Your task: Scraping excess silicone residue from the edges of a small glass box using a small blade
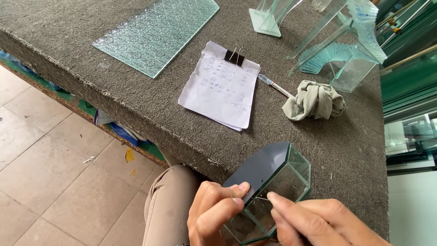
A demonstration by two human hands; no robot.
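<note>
Wrists and forearms run off the bottom edge, and the lower end of the glass stack is hidden behind the fingers; left hand has its grip closed on the stack's near edge at the desk rim; right hand lies on the glass with its forefinger out, clasping nothing; beyond lie clipped papers, a pen, a rag, patterned glass and fanned glass pieces; grey felt top, tiled floor below.
</note>
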